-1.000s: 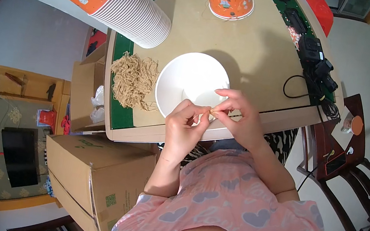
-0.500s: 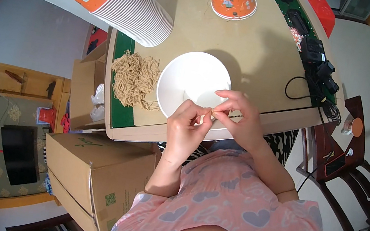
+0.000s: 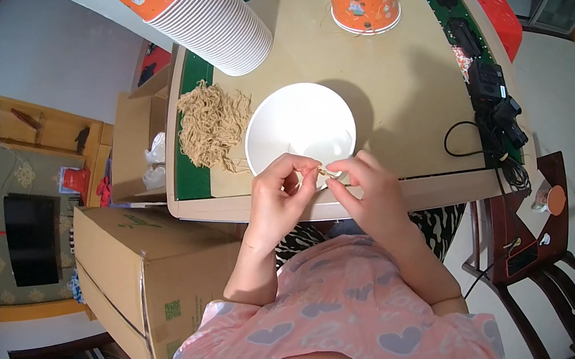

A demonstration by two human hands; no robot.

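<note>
Crosswise, a short tan strand (image 3: 324, 173) runs rightward from the left hand (image 3: 281, 187), which pinches it, to the right hand (image 3: 369, 195), narrowly parted, its grip unclear; it lies by the near side of the white bowl (image 3: 285, 125).

The table (image 3: 419, 130) bears tan strands (image 3: 211, 124), tubs (image 3: 303, 125), black devices (image 3: 487, 79).

Small tan strand (image 3: 323, 173), perhaps twisted; pinched near rim of white tub (image 3: 302, 120).
</note>
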